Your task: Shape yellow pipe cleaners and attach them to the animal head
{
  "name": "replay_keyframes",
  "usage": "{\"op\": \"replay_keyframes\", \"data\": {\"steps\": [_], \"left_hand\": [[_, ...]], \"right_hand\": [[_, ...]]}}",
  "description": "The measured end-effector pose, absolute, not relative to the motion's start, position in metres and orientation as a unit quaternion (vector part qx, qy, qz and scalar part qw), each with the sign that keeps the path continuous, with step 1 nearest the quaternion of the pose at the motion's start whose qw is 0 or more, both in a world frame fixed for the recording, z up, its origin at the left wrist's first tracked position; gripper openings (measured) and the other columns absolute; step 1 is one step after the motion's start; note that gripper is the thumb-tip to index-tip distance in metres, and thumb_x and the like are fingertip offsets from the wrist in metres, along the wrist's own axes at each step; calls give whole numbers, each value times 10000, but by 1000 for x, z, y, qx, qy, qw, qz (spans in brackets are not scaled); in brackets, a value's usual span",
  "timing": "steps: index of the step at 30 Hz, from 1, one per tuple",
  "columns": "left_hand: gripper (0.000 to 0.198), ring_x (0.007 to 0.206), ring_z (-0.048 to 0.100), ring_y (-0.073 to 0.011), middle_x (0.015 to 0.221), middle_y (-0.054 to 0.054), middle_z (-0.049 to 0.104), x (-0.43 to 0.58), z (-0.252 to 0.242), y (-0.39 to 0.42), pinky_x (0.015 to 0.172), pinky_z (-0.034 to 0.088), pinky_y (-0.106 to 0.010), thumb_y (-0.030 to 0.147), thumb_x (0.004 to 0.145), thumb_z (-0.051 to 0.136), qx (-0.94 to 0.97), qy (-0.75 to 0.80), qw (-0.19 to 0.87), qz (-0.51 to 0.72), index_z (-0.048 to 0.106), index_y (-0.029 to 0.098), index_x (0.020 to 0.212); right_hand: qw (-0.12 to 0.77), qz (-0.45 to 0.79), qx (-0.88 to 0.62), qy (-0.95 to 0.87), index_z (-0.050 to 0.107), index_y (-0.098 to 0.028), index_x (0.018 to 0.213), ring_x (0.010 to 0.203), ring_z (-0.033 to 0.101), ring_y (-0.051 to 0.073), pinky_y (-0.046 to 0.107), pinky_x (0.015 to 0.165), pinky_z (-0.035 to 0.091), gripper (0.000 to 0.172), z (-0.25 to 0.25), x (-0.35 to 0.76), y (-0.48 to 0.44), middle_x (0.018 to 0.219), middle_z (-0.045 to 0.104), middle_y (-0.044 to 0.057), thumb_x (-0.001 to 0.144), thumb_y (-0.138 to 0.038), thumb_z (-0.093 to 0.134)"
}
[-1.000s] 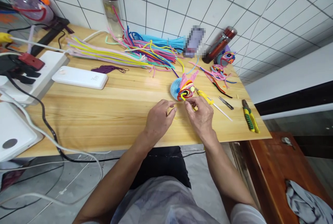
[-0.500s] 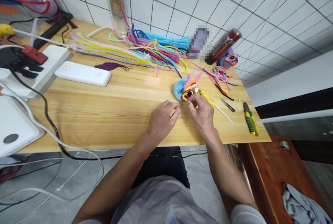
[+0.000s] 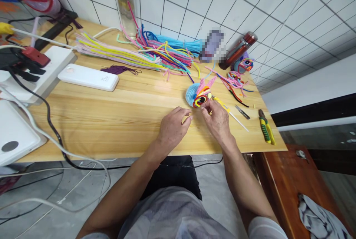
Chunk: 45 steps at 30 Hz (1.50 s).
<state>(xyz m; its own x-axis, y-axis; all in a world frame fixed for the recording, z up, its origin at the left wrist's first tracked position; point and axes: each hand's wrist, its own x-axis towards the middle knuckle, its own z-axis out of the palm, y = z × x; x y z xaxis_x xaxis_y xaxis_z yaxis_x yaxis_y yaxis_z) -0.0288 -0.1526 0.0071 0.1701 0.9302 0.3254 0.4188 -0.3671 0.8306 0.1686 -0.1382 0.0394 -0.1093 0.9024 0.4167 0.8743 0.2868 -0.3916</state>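
A pipe-cleaner animal head [image 3: 191, 95] rests on the wooden table, with a light blue coiled body, pink ears and a big eye ringed in red, yellow and black. At its near right side my right hand [image 3: 215, 118] has thumb and index finger pinched together against the face. Those fingertips hide whatever small part lies between them. My left hand [image 3: 174, 126] hovers just to the left, thumb and curled fingers apart, holding nothing. Beside the right hand lies a yellow tool [image 3: 221, 104] with a white rod.
Bundled pipe cleaners [image 3: 119, 54] lie along the back. Thread snips [image 3: 242, 112] and pliers [image 3: 266, 128] are at right. A red thermos [image 3: 237, 50] and a glass bottle [image 3: 126, 13] stand near the wall. A white power bank [image 3: 88, 77] and power strip [image 3: 52, 70] occupy the left.
The view has shifted very slightly. My hands and the animal head keep nearly the same positions, with the right fingers still pinched at the face.
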Motion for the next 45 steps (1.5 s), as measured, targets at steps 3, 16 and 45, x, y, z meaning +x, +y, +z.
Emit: {"op": "replay_keyframes", "data": {"steps": [3, 16, 45], "left_hand": [[188, 802, 714, -149, 1061, -31, 812, -29, 8, -152, 865, 589, -295, 117, 980, 704, 690, 477, 307, 449, 788, 218, 1114], [185, 682, 563, -122, 788, 24, 707, -33, 26, -158, 688, 424, -271, 308, 973, 627, 607, 420, 529, 419, 700, 182, 859], [188, 600, 439, -117, 659, 73, 508, -29, 35, -195, 590, 341, -263, 383, 955, 617, 671, 375, 542, 339, 658, 201, 937]], "right_hand": [[299, 34, -581, -756, 666, -247, 895, 778, 660, 214, 339, 767, 506, 122, 45, 169, -144, 845, 717, 29, 1000, -277, 612], [243, 101, -541, -799, 681, -252, 1037, 893, 736, 257, 378, 826, 537, 66, 65, 170, -198, 986, 782, 53, 1031, -202, 637], [287, 40, -458, -841, 639, -238, 1022, 888, 672, 234, 380, 798, 458, 153, 63, 188, -231, 947, 718, 45, 1148, -261, 556]]}}
